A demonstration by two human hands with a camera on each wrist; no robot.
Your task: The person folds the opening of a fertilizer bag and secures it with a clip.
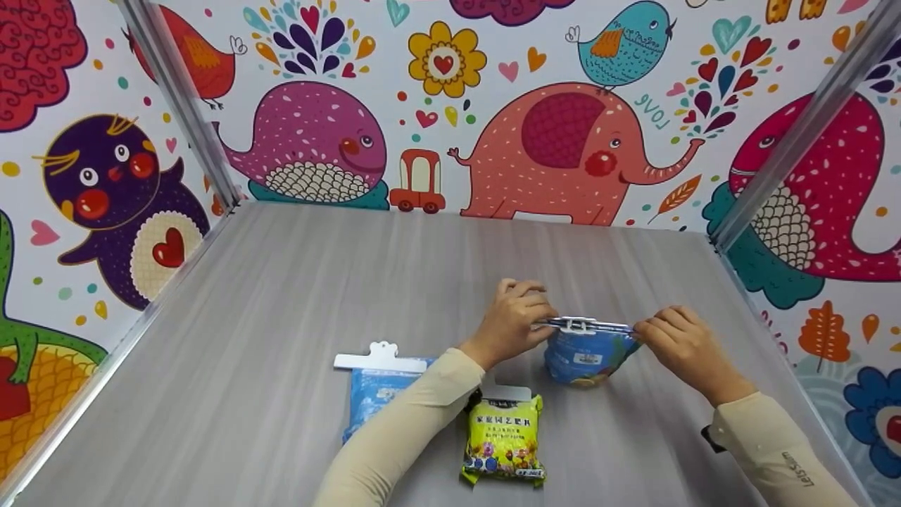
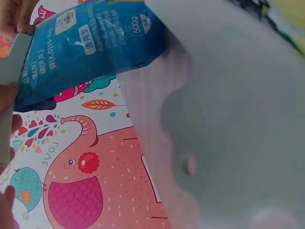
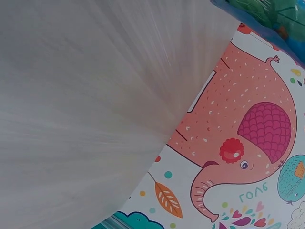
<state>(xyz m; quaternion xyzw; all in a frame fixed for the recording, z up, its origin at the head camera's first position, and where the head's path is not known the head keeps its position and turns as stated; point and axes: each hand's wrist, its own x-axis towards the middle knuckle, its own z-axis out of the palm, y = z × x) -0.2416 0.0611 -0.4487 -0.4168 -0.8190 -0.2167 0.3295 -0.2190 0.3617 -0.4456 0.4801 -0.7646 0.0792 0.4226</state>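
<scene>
Above the table, a blue printed bag [image 1: 588, 355] hangs between the two hands with its top edge folded flat. A white sealing clip [image 1: 578, 324] lies along that edge. My left hand [image 1: 512, 322] pinches the left end of the clipped edge. At the opposite end, my right hand [image 1: 686, 345] grips the bag's top corner. In the left wrist view, the blue bag [image 2: 90, 45] shows white lettering, with fingers at both ends of the white clip [image 2: 16, 59]. The right wrist view catches only a lower part of the bag [image 3: 286, 24]; that hand is out of its frame.
A yellow-green bag [image 1: 503, 436] with a white clip [image 1: 512, 393] lies on the grey table [image 1: 246, 338] near the left forearm. Another blue bag [image 1: 373, 394], partly behind the left sleeve, carries a white clip [image 1: 380, 359]. Printed walls with metal edges surround the table.
</scene>
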